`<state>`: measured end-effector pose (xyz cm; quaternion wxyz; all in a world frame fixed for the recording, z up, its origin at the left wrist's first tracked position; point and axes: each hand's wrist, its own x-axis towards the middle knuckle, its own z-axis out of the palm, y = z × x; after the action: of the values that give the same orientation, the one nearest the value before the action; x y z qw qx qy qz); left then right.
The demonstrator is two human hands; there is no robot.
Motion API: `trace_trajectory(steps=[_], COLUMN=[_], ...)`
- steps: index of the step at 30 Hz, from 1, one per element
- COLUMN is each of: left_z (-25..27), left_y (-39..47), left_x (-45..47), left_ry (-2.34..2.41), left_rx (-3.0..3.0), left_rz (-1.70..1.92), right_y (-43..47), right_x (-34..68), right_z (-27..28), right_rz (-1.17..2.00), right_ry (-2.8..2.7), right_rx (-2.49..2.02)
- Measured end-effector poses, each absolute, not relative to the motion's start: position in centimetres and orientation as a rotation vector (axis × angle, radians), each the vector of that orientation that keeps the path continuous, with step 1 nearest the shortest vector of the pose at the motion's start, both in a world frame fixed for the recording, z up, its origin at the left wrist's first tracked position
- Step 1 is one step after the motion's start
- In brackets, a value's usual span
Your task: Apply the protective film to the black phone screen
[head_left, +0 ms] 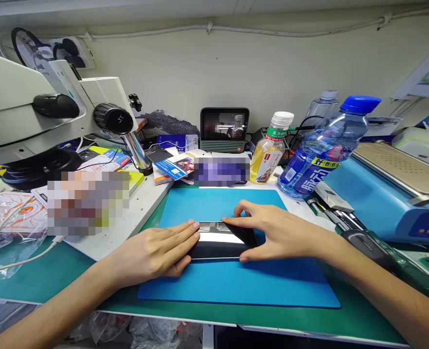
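The green bench (367,320) ran across the scene, the pale microscope (14,102) reaching over its left side and a blue machine (377,203) standing on its right. Between them lay the blue mat (236,286). Just past the mat's far right corner stood a large blue-capped bottle (326,150), and left of it a smaller white-capped bottle (267,155). The left hand (152,249), fingers side by side, was clamped on one end of the dark device (217,249); the right hand (278,230) gripped the other end, thumb on the near edge, forefinger on the far one. That device sat mid-mat, glossy face up, its long axis running left to right, roughly along the bench front; with both ends partly covered, I could not tell which was its top. Slim tools (348,219) lay beyond the right forearm, and a white cable (36,254) curved across the bench at left.
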<state>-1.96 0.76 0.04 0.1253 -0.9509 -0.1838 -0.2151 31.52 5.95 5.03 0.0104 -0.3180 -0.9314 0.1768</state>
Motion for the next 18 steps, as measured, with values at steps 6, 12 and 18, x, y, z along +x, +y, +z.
trace_trajectory(steps=[6,12,18], left_z=[-0.03,0.04,0.17], left_y=[0.73,0.80,0.80], left_x=[-1.95,-1.99,-1.88], left_ry=[-0.532,-0.535,-0.509], left_rx=[-2.745,-2.739,-2.727], left_rz=[-0.594,-0.581,-0.581], right_y=[5.95,5.93,5.95], right_x=[31.41,31.37,31.45], right_z=[5.09,5.14,5.01], right_rz=[0.558,0.578,0.590], right_ry=[-2.916,-2.921,-2.906], right_rx=[-1.010,-1.031,-1.012])
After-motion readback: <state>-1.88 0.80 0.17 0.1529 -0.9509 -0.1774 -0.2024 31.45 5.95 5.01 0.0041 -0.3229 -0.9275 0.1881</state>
